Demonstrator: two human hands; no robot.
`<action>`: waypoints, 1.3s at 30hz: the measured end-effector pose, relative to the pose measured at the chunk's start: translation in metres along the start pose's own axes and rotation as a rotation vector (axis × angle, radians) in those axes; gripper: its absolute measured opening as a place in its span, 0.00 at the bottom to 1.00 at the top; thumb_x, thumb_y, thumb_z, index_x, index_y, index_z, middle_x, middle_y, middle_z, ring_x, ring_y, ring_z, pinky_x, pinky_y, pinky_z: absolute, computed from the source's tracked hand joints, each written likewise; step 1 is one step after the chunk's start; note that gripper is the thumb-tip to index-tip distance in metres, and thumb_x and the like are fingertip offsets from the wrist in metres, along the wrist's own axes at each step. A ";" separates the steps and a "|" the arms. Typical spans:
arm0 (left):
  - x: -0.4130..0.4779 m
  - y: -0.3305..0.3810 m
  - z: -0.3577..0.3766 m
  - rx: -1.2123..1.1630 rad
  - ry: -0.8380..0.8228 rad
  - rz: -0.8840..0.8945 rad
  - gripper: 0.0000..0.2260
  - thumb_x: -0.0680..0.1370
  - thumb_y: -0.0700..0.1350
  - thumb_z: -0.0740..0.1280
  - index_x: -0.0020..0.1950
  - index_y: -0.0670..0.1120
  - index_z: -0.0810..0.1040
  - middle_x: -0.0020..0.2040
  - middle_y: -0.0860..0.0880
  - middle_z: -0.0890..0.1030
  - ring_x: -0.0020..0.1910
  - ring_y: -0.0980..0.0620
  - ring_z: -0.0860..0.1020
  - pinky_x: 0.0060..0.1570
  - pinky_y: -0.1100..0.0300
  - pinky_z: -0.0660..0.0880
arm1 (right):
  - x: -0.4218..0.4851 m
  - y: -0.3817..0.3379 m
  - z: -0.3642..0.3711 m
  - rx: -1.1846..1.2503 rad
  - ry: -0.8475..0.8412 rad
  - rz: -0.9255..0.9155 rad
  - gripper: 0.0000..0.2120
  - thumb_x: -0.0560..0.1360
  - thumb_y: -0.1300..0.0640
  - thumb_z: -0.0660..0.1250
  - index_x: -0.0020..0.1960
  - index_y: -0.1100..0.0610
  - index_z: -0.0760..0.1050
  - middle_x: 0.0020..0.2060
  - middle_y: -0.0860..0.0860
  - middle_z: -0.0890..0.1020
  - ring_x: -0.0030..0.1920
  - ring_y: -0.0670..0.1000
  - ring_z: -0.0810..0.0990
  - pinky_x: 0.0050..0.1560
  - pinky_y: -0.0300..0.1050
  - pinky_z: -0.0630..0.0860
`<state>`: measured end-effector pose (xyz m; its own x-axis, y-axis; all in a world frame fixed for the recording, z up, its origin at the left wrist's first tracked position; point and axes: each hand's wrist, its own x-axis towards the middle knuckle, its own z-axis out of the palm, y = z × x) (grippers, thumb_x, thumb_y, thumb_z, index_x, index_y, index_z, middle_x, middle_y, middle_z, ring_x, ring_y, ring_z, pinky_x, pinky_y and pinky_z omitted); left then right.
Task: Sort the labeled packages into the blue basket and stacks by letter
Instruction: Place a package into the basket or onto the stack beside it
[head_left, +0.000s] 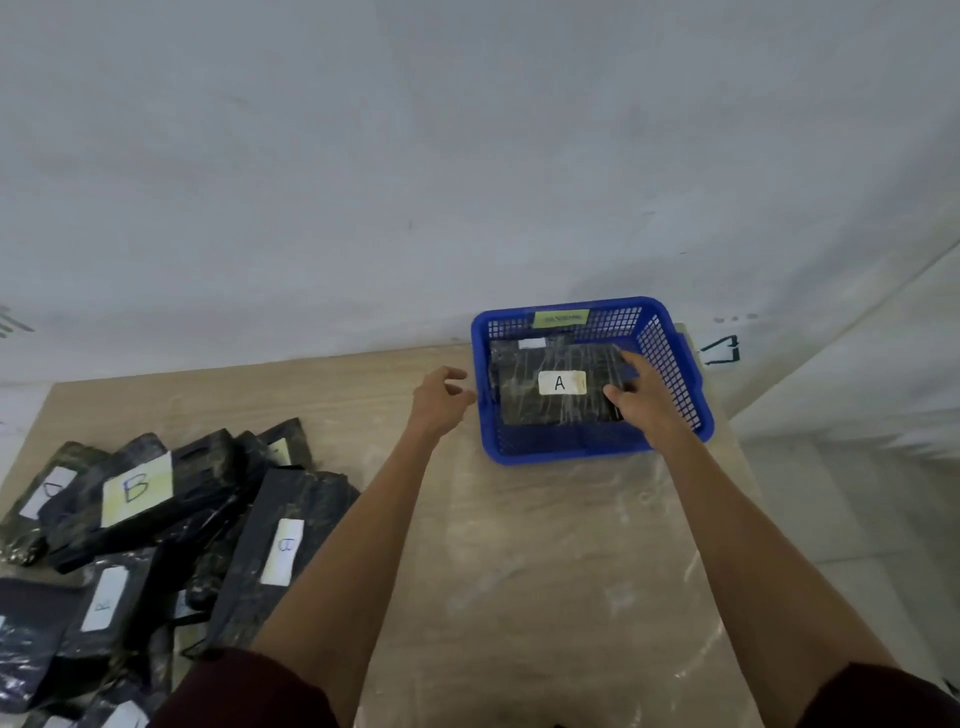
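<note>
Package A (550, 408): lying inside blue basket (545, 456) at counter's (519, 571) far right corner, right hand (647, 397) gripping its right end. Left hand (441, 402): hovering released, holding nothing, beside basket's left wall. Other labeled packages (208, 519): lying heaped along left edge.

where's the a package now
Head view: the A package lies inside the blue basket, far right of the table, right hand holding its right edge.

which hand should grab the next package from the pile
Left. The left hand is free beside the blue basket, on the side of the pile; the right hand is inside the basket holding the A package.
</note>
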<state>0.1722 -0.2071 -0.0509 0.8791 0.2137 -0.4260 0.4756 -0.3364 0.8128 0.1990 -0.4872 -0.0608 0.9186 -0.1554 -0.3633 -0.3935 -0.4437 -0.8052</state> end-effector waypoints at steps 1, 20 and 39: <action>0.003 -0.002 0.005 0.013 0.016 -0.019 0.17 0.78 0.42 0.72 0.66 0.44 0.76 0.54 0.42 0.82 0.51 0.45 0.82 0.56 0.46 0.80 | 0.006 0.008 -0.001 -0.033 -0.013 0.011 0.32 0.79 0.62 0.69 0.78 0.49 0.62 0.70 0.54 0.74 0.67 0.59 0.75 0.65 0.62 0.75; 0.023 0.005 0.032 0.037 0.074 -0.122 0.14 0.76 0.32 0.72 0.61 0.37 0.78 0.47 0.40 0.82 0.45 0.45 0.83 0.45 0.51 0.83 | 0.047 0.039 0.034 -0.384 -0.318 0.119 0.36 0.79 0.64 0.67 0.81 0.52 0.53 0.68 0.63 0.73 0.65 0.62 0.75 0.59 0.52 0.74; 0.020 0.006 0.033 0.084 0.076 -0.084 0.13 0.77 0.32 0.71 0.61 0.37 0.76 0.47 0.41 0.82 0.44 0.47 0.82 0.37 0.59 0.81 | 0.027 0.023 0.042 -0.589 -0.274 0.090 0.38 0.80 0.57 0.68 0.80 0.58 0.48 0.71 0.66 0.66 0.68 0.66 0.71 0.62 0.58 0.72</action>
<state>0.1938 -0.2350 -0.0676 0.8328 0.3119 -0.4573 0.5511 -0.3894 0.7380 0.2129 -0.4646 -0.1086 0.8097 -0.0184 -0.5866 -0.3114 -0.8607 -0.4028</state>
